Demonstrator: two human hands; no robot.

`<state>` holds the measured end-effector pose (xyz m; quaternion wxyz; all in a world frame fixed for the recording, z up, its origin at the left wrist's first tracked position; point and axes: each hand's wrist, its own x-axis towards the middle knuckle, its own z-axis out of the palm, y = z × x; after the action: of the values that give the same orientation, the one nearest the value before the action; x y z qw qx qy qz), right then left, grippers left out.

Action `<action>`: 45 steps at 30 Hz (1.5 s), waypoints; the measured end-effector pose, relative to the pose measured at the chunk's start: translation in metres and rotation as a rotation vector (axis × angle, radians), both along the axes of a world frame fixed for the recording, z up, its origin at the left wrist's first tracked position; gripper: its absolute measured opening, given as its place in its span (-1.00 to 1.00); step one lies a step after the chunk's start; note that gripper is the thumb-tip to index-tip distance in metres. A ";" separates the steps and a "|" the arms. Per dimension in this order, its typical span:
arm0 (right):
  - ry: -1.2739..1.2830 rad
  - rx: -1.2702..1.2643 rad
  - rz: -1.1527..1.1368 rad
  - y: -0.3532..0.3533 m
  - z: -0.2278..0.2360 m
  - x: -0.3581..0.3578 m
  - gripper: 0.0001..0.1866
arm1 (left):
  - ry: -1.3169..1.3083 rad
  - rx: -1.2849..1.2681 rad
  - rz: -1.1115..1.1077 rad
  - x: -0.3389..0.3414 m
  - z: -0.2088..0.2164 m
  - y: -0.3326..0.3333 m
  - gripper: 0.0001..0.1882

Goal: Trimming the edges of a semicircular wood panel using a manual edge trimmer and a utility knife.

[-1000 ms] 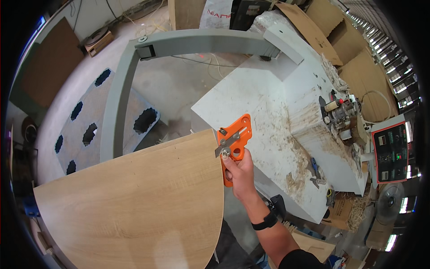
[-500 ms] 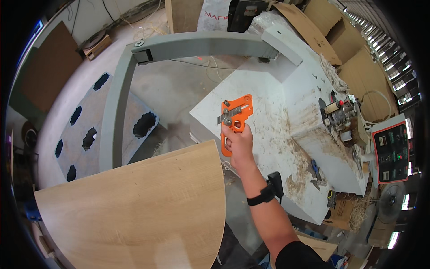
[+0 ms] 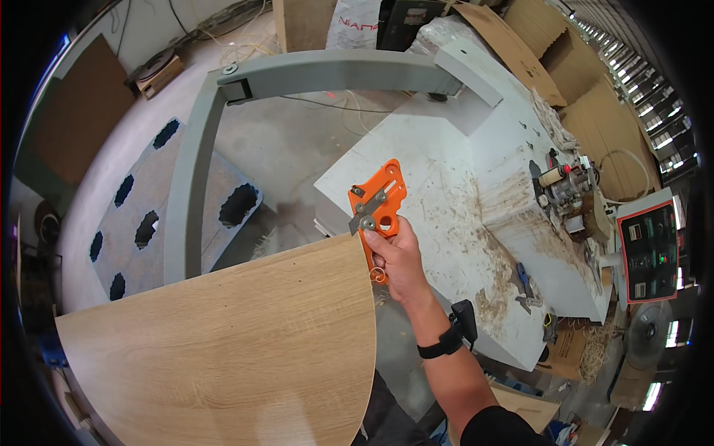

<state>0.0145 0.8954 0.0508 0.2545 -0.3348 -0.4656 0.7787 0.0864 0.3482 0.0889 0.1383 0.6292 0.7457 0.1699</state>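
My right hand (image 3: 401,266) is closed round the handle of an orange edge trimmer (image 3: 392,182), a flat tool with a metal blade bar and round knobs on its face. The thumb presses near the lower knob. The blade end sits at the far right corner of a light wood-grain panel (image 3: 223,327), which has a straight far edge and a curved right edge. Whether the blade touches the panel I cannot tell. A thin curled strip (image 3: 378,275) hangs by the handle. My left hand is out of view.
A grey steel frame (image 3: 335,72) arches behind the panel. To the right stands a dusty white machine table (image 3: 439,201) with a motor unit (image 3: 561,182), pliers (image 3: 525,286) and a control panel (image 3: 658,253). A board with ragged holes (image 3: 201,197) lies at left; cardboard (image 3: 606,134) stands far right.
My right hand has brought the trimmer toward me and slightly left, tilting it, so its blade end has come to the panel's corner. The panel has hardly moved.
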 end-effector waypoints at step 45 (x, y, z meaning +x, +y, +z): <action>-0.048 0.127 0.175 -0.095 -0.006 -0.119 -0.75 | -0.117 0.117 0.515 -0.065 -0.002 0.148 -0.41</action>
<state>-0.1043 0.8007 0.0449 0.1951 -0.2946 -0.5473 0.7587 0.0209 0.4964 0.0874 0.0967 0.4150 0.8608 0.2784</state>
